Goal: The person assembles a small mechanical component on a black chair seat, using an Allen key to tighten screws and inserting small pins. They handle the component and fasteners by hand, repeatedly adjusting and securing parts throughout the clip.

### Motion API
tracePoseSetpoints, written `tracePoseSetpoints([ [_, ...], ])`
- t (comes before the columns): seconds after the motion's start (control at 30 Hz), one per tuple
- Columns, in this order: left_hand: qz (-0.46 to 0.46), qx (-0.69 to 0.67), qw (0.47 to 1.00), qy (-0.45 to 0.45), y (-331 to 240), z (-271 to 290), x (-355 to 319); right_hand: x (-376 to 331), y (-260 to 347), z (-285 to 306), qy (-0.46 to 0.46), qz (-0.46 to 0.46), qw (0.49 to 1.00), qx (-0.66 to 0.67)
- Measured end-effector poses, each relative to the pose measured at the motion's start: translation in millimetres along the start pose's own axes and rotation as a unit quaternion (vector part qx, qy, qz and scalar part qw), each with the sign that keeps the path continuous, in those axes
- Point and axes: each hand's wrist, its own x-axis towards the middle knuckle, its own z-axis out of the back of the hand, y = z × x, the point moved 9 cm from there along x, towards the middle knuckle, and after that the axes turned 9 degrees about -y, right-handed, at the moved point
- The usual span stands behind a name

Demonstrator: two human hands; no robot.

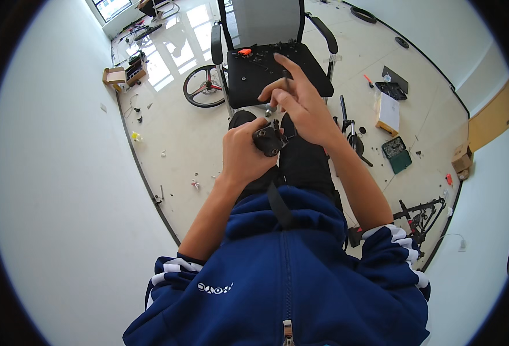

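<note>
My left hand [244, 151] is closed around a black block-like part [269, 140] with round bolt holes, held just above my lap. A small silver round piece [268, 112] shows at the part's far end, by my left thumb. My right hand [302, 106] hovers beyond and to the right of the part, index finger stretched out and the other fingers curled. Between those fingers a thin dark piece [287, 81] shows, too small and blurred to name. Ahead, the black office chair [249, 86] carries an orange item [244, 52] and loose small parts on its seat.
A spoked wheel [205, 86] lies left of the chair. To the right are a bicycle fork [351, 127], a white-topped box [388, 113], a green case [397, 154] and a black toolbox [392, 90]. A bike frame [425, 219] lies nearer, by the right wall.
</note>
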Motion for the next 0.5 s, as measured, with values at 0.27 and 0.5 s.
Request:
tracePoseSetpoints([
  [0.27,-0.076,0.091,0.993,-0.023,15,-1,4,-26,68,-55,0.095,0.307,0.895,-0.311],
  [0.5,0.240,-0.250,0.937,-0.042,60,20,17,-50,96,-17,-0.035,0.321,0.925,-0.199],
])
